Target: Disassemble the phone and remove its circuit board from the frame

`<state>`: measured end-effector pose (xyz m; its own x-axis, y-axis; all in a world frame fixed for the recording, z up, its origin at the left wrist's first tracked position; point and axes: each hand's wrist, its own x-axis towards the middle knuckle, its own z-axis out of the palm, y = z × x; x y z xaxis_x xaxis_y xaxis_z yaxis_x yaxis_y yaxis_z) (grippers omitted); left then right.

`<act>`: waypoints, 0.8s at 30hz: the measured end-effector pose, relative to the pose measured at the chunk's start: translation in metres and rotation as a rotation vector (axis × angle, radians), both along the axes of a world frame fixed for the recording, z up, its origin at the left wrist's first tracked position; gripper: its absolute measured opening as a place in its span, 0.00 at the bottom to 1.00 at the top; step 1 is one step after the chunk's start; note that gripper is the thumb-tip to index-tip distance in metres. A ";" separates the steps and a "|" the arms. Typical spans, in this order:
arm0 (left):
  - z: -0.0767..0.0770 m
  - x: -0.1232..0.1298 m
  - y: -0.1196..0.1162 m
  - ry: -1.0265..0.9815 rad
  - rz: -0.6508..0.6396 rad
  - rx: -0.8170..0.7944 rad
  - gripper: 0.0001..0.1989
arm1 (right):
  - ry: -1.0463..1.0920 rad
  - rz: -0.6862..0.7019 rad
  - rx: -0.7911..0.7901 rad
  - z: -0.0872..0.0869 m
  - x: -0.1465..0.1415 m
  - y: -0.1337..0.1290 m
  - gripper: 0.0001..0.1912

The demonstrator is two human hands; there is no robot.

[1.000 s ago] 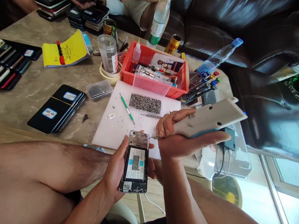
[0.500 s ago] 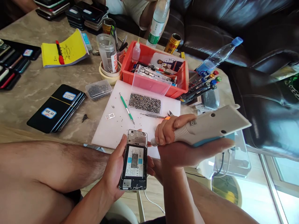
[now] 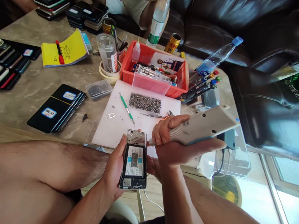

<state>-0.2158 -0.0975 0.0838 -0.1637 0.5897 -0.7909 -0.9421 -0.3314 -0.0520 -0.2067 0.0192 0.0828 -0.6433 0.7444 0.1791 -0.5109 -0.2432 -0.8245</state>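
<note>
My left hand (image 3: 112,174) holds an opened smartphone (image 3: 133,160) from below, thumb along its left edge and fingertips showing past its right edge. The back cover is off, so the white-labelled battery (image 3: 135,171) and inner frame show. In my right hand (image 3: 169,141) is a light grey electric screwdriver (image 3: 205,123) with a ribbed neck, fingers curled round its front. Its knurled nose lies close to the phone's upper right edge; I cannot tell if it touches. Beyond the phone, a green-handled pick tool (image 3: 126,107) and a SIM tray (image 3: 110,116) lie on the white mat (image 3: 102,132).
A clear box of tiny screws (image 3: 144,102) sits before a red tool bin (image 3: 155,46). Left are a banded phone stack (image 3: 57,109) and a yellow notebook (image 3: 64,49). Screwdrivers (image 3: 203,84) and a tilted bottle (image 3: 219,56) stand right. Another person's leg (image 3: 143,15) shows behind.
My right hand has shifted slightly left with the electric screwdriver, bringing its nose nearer the phone. The phone and my left hand have barely moved.
</note>
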 end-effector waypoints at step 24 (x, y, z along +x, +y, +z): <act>-0.018 0.003 -0.009 0.126 -0.067 0.093 0.34 | 0.020 -0.036 0.009 0.007 -0.002 0.010 0.33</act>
<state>-0.2130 -0.1067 0.0654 -0.2160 0.6723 -0.7081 -0.9629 -0.2668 0.0403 -0.2089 0.0290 0.0893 -0.6125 0.7652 0.1982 -0.5357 -0.2174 -0.8159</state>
